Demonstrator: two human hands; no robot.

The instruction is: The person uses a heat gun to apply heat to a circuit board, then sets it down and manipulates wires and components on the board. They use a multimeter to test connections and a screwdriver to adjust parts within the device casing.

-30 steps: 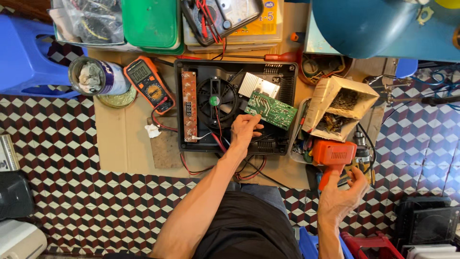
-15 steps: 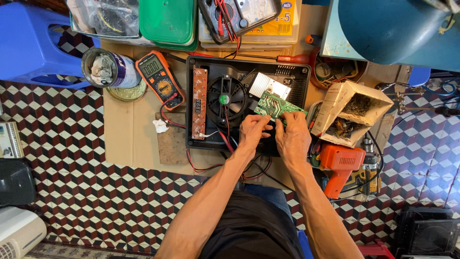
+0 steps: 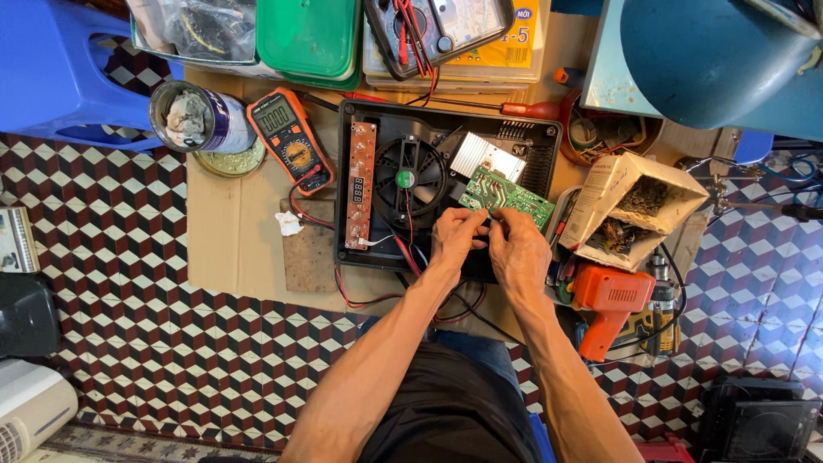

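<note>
So both my hands meet over the black plastic case [image 3: 536,141], a shallow rectangular tray lying open on brown cardboard [image 3: 231,231]. My left hand [image 3: 456,240] and my right hand [image 3: 517,253] are pinched narrow, fingertips touching at the lower edge of the green circuit board [image 3: 506,193]; whether they grip the board or something small beneath it, I cannot tell, since my fingers hide the spot. That board sits tilted at 3 o'clock of the round black fan [image 3: 410,178], with a ribbed silver heat sink [image 3: 484,157] at its 12. A long brown strip board [image 3: 360,184] lies at 9 o'clock of the fan. Red and black wires [image 3: 377,296] curl out under my forearms, partly covered. An orange multimeter [image 3: 290,141] sits at 9 o'clock of the case, a dented metal can [image 3: 195,116] beyond it. An orange plastic drill [image 3: 604,300] lies at 4 o'clock of my right hand, below a torn cardboard box [image 3: 621,206]. The floor is checkered tile.
</note>
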